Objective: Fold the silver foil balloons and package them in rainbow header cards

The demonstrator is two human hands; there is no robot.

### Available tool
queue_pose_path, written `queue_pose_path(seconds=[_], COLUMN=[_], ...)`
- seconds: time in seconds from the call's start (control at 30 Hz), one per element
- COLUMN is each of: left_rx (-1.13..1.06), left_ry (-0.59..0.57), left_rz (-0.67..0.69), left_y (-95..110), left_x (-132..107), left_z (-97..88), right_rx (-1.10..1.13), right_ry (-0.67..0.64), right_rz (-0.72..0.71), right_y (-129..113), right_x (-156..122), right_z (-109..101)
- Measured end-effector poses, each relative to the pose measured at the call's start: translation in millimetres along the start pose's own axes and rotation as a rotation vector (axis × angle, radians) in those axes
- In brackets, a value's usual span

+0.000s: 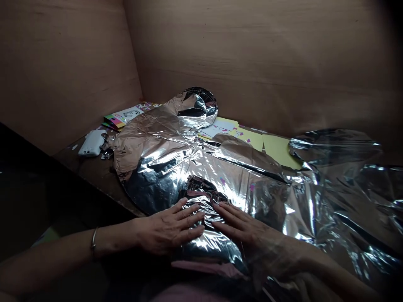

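A large silver foil balloon [217,167], flat and wrinkled, lies spread over the table. My left hand [171,226] rests flat on its near part, fingers stretched out to the right. Opposite it, my right hand [242,226] lies on the same part with its fingers extended to the left. A narrow strip of crinkled foil shows between the two sets of fingertips. The near end of the balloon hangs toward my body. A rounded lobe [198,107] of the foil reaches to the back.
A white power bank-like device [92,143] sits at the table's left edge. Behind the balloon are a colourful printed packet [124,116] and yellow paper sheets [278,149]. More crumpled silver foil [346,188] covers the right side. Wooden panels [252,54] enclose the back and left.
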State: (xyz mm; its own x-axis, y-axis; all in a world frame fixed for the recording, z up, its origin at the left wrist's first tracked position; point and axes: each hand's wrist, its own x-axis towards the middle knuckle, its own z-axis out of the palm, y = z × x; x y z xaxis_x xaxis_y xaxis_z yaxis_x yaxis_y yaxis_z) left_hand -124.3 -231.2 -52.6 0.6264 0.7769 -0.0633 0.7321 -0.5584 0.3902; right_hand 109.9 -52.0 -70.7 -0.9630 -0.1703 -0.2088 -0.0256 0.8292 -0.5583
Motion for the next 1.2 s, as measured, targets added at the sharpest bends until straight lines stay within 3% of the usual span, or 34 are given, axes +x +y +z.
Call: queue_pose_path(seconds=[0.17, 0.3, 0.37, 0.47, 0.57, 0.67, 0.73, 0.77, 0.83, 0.9, 0.97, 1.03, 1.13, 1.2], left_rx=[-0.155, -0.448, -0.624, -0.899, -1.020, -0.911, -0.637, -0.438, -0.039, 0.213, 0.298, 0.287, 0.221, 0.201], left_ry=[0.027, 0.019, 0.115, 0.366, 0.509, 0.552, 0.658, 0.721, 0.753, 0.608, 0.397, 0.269, 0.221, 0.217], left_rz=[-0.040, -0.100, -0.245, -0.564, -0.820, -1.036, -1.129, -1.120, -0.959, -0.702, -0.546, -0.520, -0.542, -0.542], left_y=[1, -2, -5, -16, -37, -51, -50, -47, -37, -29, -27, -32, -41, -43], left_x=[4, 6, 11, 24, 37, 45, 50, 53, 61, 72, 80, 86, 87, 86], left_z=[-8.4, -27.9, -34.0, -34.5, -29.2, -28.9, -33.0, -35.2, -36.5, -31.1, -19.5, -6.6, 5.4, 7.7], right_rx=[0.017, 0.232, 0.432, 0.674, 0.747, 0.720, 0.674, 0.654, 0.620, 0.581, 0.507, 0.359, -0.079, -0.356], right_ry=[0.077, 0.168, 0.316, 0.539, 0.659, 0.711, 0.715, 0.715, 0.716, 0.720, 0.700, 0.622, 0.544, 0.607], right_rz=[-0.040, 0.001, 0.180, 0.454, 0.579, 0.652, 0.689, 0.705, 0.732, 0.743, 0.741, 0.769, 0.842, 0.702], right_y=[0, 4, 2, -5, -11, -13, -12, -12, -9, -8, -8, -13, -24, -31], right_x=[-3, -3, 2, 16, 30, 40, 43, 45, 48, 50, 50, 48, 48, 53], right_z=[1, 3, 4, 4, 0, -5, -8, -8, -9, -9, -11, -17, -31, -39])
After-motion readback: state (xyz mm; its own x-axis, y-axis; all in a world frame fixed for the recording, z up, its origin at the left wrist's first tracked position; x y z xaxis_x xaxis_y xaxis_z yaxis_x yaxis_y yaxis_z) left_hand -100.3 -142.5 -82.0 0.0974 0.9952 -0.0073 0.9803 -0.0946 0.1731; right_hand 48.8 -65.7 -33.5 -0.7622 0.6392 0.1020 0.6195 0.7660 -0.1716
